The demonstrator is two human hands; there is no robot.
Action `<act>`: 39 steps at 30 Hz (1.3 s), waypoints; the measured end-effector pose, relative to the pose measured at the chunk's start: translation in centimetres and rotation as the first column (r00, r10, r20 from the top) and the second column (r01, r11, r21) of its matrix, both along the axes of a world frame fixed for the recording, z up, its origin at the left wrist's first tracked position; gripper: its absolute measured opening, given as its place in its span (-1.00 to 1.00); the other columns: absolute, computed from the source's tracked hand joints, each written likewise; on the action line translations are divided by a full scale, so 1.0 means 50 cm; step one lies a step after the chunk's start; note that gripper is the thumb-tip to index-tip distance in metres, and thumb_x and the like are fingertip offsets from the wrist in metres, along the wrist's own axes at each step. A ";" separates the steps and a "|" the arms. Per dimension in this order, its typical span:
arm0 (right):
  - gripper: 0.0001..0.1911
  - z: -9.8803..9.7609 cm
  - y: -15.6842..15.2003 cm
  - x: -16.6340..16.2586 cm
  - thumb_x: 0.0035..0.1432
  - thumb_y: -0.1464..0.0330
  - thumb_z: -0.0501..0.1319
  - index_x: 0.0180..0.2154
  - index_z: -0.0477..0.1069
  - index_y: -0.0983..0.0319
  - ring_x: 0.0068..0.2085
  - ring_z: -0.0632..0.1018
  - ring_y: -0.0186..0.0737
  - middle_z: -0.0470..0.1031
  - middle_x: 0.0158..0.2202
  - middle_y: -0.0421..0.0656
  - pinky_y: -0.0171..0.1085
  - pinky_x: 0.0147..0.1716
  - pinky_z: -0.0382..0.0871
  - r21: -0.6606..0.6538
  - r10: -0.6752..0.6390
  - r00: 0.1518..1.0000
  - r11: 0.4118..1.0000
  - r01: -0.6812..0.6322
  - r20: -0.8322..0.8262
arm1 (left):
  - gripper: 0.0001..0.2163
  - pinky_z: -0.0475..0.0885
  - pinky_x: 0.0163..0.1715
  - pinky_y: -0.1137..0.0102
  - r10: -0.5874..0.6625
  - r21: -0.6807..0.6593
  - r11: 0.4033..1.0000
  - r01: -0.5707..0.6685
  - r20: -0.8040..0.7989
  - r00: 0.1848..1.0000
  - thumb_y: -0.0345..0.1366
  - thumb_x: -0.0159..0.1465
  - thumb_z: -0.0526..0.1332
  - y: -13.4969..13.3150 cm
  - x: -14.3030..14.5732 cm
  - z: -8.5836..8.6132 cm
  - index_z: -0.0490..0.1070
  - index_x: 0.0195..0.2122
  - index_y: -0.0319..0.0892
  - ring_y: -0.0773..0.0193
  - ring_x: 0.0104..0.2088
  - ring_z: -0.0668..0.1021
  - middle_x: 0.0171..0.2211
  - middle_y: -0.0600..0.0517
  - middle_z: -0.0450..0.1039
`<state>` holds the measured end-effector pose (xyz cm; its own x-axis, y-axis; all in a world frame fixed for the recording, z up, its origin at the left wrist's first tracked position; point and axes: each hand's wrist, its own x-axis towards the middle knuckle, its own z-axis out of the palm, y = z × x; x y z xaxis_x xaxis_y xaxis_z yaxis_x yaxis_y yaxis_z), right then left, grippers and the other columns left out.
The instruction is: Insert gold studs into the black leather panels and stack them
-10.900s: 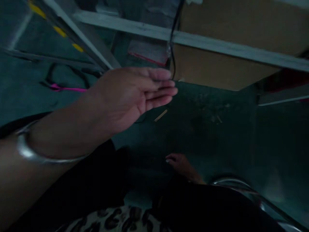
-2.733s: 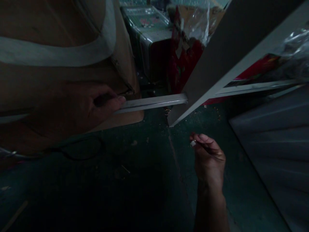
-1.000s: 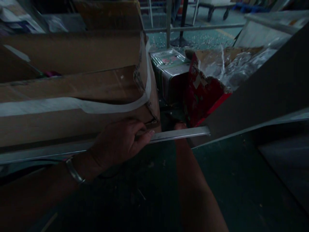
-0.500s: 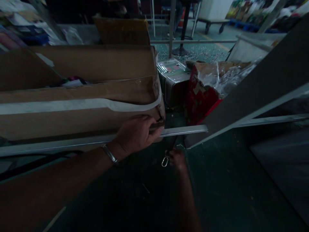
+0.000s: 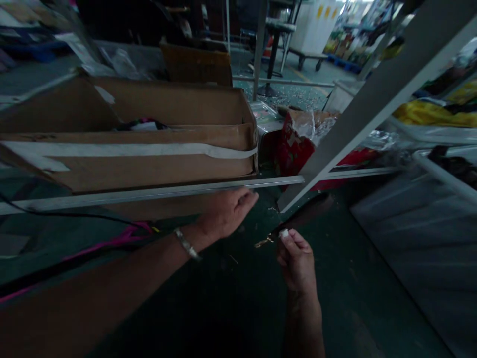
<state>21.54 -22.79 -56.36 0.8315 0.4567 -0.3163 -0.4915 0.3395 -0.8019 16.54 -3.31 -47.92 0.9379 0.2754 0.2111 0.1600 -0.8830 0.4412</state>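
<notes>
My left hand (image 5: pixel 229 211), a metal bracelet on its wrist, is just under a metal bar (image 5: pixel 186 189). Its fingers are stretched out and it seems to hold nothing. Above it stands an open cardboard box (image 5: pixel 160 171) with white tape along its side; whether the hand touches the box I cannot tell. My right hand (image 5: pixel 296 256) is closed in a pinch low over the floor. It grips a dark strap (image 5: pixel 307 211), blurred at its far end, with a metal clip (image 5: pixel 264 242) hanging out to the left. A small white piece (image 5: pixel 283 232) shows at the thumb tip.
A slanted metal leg (image 5: pixel 335 136) rises at the right. Behind it is a torn red box (image 5: pixel 292 144) with clear plastic. A grey panel (image 5: pixel 417 238) stands at the right. A black cable (image 5: pixel 74 214) and pink cord (image 5: pixel 130 233) run at the left.
My left hand has let go of the box corner and slipped below the bar. My right hand has moved right with the strap, which now swings out to the right. The view has shifted.
</notes>
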 end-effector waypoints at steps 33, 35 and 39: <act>-0.67 0.230 -0.042 -0.222 -0.01 0.34 0.41 -0.13 0.63 0.03 -0.64 0.11 -0.56 0.55 -0.35 -0.16 -0.49 -0.70 -0.11 0.159 0.159 0.945 0.965 -0.210 0.285 | -0.62 -0.01 -0.61 0.46 -0.491 -0.966 0.215 0.141 0.018 0.871 0.05 0.28 0.22 -0.086 -0.279 0.106 0.48 -0.29 -0.24 0.46 -0.60 0.13 -0.58 0.21 0.12; -0.54 0.221 -0.050 -0.211 -0.07 0.32 0.44 -0.05 0.60 0.06 -0.62 0.12 -0.54 0.52 -0.36 -0.16 -0.48 -0.69 -0.09 0.156 0.143 0.947 0.969 -0.194 0.289 | -0.62 0.02 -0.58 0.46 -0.483 -0.935 0.315 0.164 -0.009 0.876 0.02 0.31 0.17 -0.084 -0.271 0.101 0.50 -0.25 -0.25 0.44 -0.57 0.17 -0.56 0.19 0.14; -0.55 0.204 -0.058 -0.207 0.00 0.15 0.45 -0.06 0.59 0.14 -0.63 0.05 -0.52 0.24 -0.62 -0.33 -0.47 -0.66 -0.08 -0.012 0.118 0.945 0.993 -0.120 0.305 | -0.66 0.08 -0.49 0.44 -0.452 -0.838 0.501 0.215 -0.042 0.891 -0.05 0.33 0.13 -0.088 -0.262 0.099 0.46 -0.37 -0.23 0.39 -0.48 0.25 -0.54 0.16 0.20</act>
